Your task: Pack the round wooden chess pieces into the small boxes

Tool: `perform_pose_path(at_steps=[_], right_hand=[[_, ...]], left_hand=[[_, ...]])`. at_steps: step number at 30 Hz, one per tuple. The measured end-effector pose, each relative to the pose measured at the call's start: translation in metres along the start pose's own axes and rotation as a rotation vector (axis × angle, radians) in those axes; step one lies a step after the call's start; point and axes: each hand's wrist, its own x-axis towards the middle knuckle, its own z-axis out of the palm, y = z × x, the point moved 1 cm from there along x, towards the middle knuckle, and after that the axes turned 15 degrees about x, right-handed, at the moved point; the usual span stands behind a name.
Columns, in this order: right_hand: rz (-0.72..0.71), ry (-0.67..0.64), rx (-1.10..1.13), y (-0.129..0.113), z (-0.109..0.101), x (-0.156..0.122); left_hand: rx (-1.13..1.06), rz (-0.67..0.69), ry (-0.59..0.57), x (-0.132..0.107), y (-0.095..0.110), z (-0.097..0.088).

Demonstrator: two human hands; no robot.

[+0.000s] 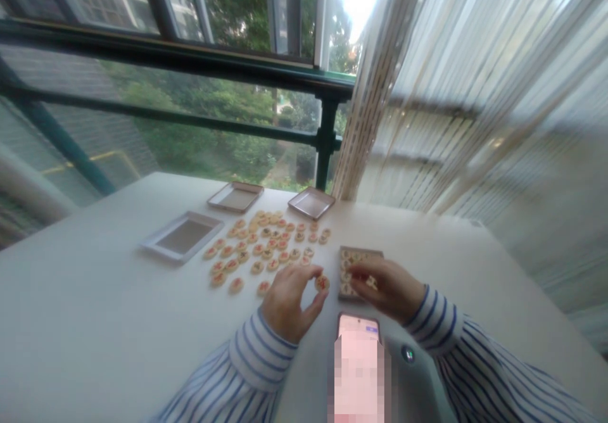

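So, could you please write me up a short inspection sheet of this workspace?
Surface: white table, with loose round pieces spread over its middle, marked in red or black.
Job's things: filled tray of similar pieces, right of the loose ones; one held piece.
Clutter: phone nearest the person, its screen mostly blurred out; three shallow trays around the far and left edges of the spread.
Hands: left hand pinches the held piece; right hand is over the filled tray, its exact grip unclear.
Cables: nothing seen.
Surroundings: green railing beyond the table, trees outside, string curtain on the right.
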Motion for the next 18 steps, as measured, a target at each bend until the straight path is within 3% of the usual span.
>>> perform_pose_path(at_steps=[8, 18], right_hand=[[0.056, 0.092, 0.086, 0.013, -0.013, -0.006], [0.069, 0.195, 0.141, 0.028, -0.007, -0.007]], left_hand=[[-0.043, 0.023, -0.048, 0.015, 0.014, 0.014], [-0.131, -0.023, -0.11, 0.033, 0.018, 0.051]])
